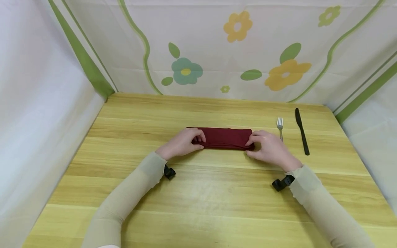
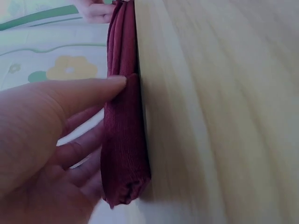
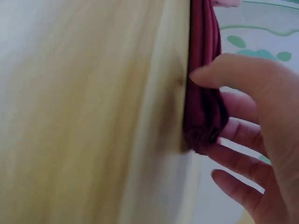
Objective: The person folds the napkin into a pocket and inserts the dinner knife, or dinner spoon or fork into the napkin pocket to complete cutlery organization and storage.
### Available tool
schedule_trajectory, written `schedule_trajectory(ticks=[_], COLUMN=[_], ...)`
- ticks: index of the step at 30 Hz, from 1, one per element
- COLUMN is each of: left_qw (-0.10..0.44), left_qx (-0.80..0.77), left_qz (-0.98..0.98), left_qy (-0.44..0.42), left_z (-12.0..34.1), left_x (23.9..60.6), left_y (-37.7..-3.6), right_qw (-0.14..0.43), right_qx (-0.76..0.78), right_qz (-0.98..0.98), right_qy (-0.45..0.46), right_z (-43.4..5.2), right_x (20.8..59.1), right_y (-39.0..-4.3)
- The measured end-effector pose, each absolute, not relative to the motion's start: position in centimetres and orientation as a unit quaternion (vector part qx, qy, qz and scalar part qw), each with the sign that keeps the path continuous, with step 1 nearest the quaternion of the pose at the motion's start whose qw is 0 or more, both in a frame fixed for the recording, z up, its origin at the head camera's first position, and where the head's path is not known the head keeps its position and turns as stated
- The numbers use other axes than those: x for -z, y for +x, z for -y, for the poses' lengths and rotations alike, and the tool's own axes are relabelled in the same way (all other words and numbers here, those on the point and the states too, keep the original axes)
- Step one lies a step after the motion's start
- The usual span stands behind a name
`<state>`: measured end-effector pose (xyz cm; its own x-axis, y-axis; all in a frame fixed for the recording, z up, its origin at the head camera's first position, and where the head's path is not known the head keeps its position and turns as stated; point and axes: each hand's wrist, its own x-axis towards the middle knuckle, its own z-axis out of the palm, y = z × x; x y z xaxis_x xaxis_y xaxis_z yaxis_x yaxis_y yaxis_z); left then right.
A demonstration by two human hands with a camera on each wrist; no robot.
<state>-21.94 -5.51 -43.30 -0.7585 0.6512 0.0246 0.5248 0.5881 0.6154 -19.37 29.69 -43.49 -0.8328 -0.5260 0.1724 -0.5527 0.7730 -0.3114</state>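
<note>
A dark red cloth napkin (image 1: pixel 224 136), folded into a long narrow strip, lies crosswise on the wooden table. At its left end my left hand (image 1: pixel 185 143) pinches the near edge, thumb in front and fingers curled over the top. My right hand (image 1: pixel 270 148) grips the opposite end in much the same way. Seen from the left wrist, the thumb presses the front of the thick rolled-looking end of the napkin (image 2: pixel 124 140). In the right wrist view, stacked layers of the napkin (image 3: pixel 205 109) show beside the thumb, with the fingers behind.
A fork (image 1: pixel 280 124) lies just beyond my right hand, its handle partly hidden by it. Farther right is a black knife (image 1: pixel 302 132). A white curtain (image 1: pixel 214 44) with printed flowers hangs behind the table (image 1: pixel 214 193), and white fabric flanks both sides.
</note>
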Motion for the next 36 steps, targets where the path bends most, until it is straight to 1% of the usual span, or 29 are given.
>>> schedule_trajectory(ticks=[6,10,16,24,28,36], left_qw=[0.051,0.031,0.042,0.066,0.067,0.049], left_qx=[-0.312,-0.295,-0.264,-0.253,-0.250,-0.249], left_qz=[-0.890,-0.895,-0.902,-0.908,-0.909,-0.907], left_qy=[0.329,0.333,0.339,0.326,0.327,0.335], left_z=[7.0,7.6,7.4,7.8,8.0,8.1], left_x=[43.0,42.8,42.8,42.5,42.6,42.7], left_y=[-20.7,-20.2,-20.5,-21.0,-21.4,-21.5], right_qw=[0.094,0.089,0.063,0.053,0.057,0.079], right_qx=[-0.167,-0.152,-0.149,-0.158,-0.167,-0.182], right_qz=[0.932,0.924,0.922,0.919,0.921,0.927], right_qy=[0.308,0.340,0.353,0.358,0.347,0.318], right_z=[-29.3,-29.3,-29.4,-29.7,-29.8,-30.0], right_x=[43.2,43.2,43.2,43.1,43.4,43.9], right_y=[-19.2,-19.0,-18.9,-19.0,-19.1,-19.3])
